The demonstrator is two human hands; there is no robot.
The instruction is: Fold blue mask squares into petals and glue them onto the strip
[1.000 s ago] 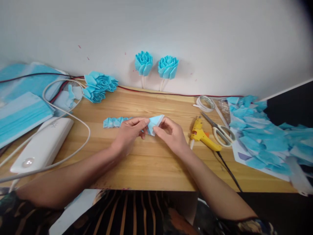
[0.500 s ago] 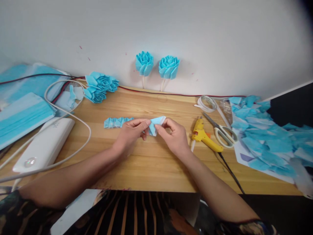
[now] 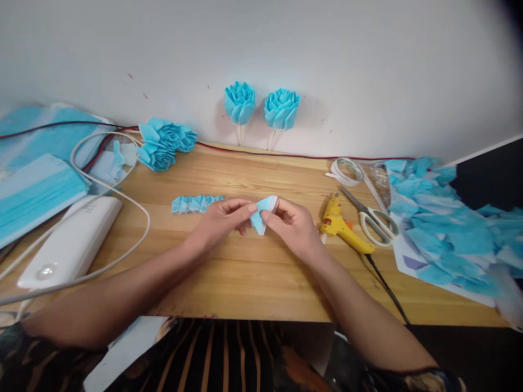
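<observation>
Between my two hands is a small piece of light blue fabric (image 3: pixel 259 216), folded to a pointed shape with a white edge. My left hand (image 3: pixel 224 216) pinches its left side between thumb and fingers. On the right side, my right hand (image 3: pixel 292 222) grips it with the thumb on top. Just behind my left hand lies a row of folded blue pieces (image 3: pixel 192 204), its right end hidden by the fingers. To the right of my right hand rests a yellow glue gun (image 3: pixel 341 226), with scissors (image 3: pixel 373 220) beside it.
Two blue fabric flowers on sticks (image 3: pixel 281 109) lean at the wall. More blue flowers (image 3: pixel 163 144) lie at the back left. A white power bank (image 3: pixel 67 245) with a looping cable sits left, near blue masks (image 3: pixel 38 196). Tape (image 3: pixel 347 171) and a pile of blue pieces (image 3: pixel 445 228) are right.
The folded piece has turned slightly, its lower tip now pointing further down. My right thumb has shifted onto its face. The whole view has moved a little.
</observation>
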